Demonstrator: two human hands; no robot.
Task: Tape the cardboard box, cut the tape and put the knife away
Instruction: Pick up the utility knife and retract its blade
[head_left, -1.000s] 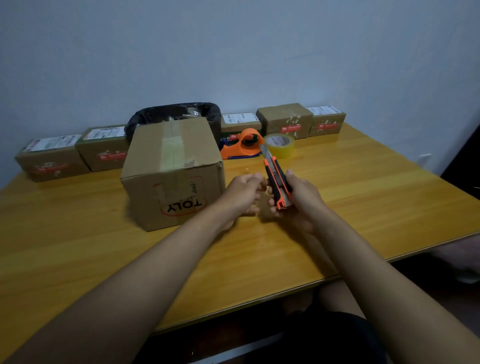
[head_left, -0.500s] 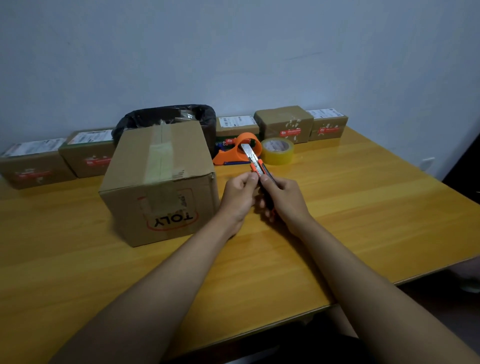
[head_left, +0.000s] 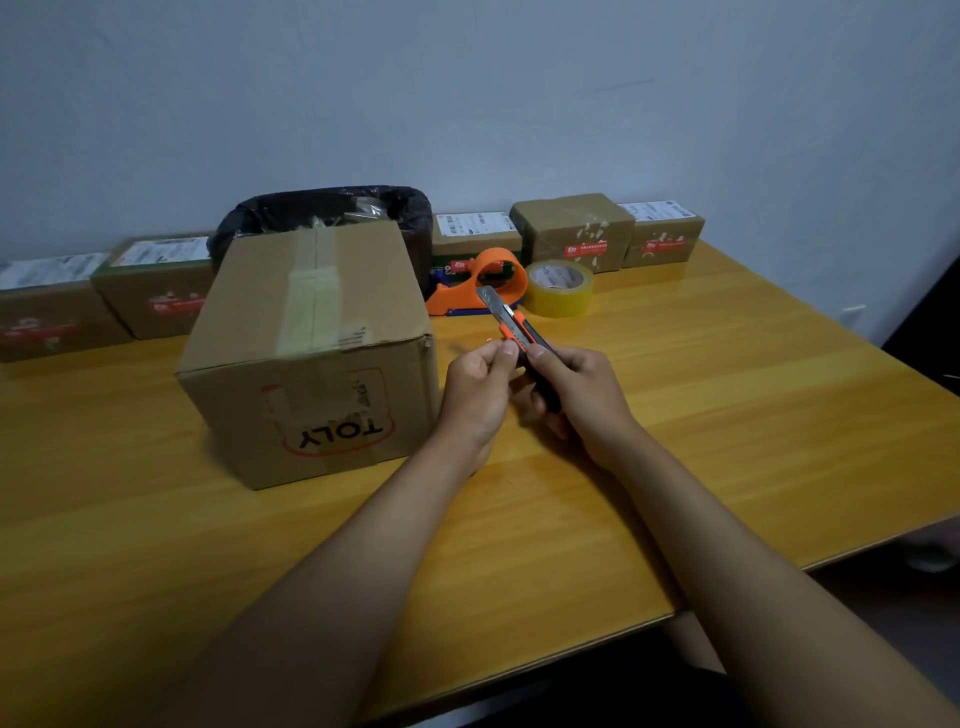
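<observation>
Single head-mounted, wide-angle view, looking forward and down from the near edge of a wooden table (head_left: 727, 426) toward a pale wall (head_left: 467, 93) behind its far edge. The camera sits above and behind the person's forearms, which enter from the bottom of the frame and converge near its centre, where the left hand (head_left: 475, 395) and right hand (head_left: 582, 395) meet. The near table edge runs obliquely across the lower right, and the camera faces slightly leftward of square to the wall. Wide-angle distortion bends the edges. A cardboard box (head_left: 311, 353) lies in the middle distance, left of centre. No second view exists.
</observation>
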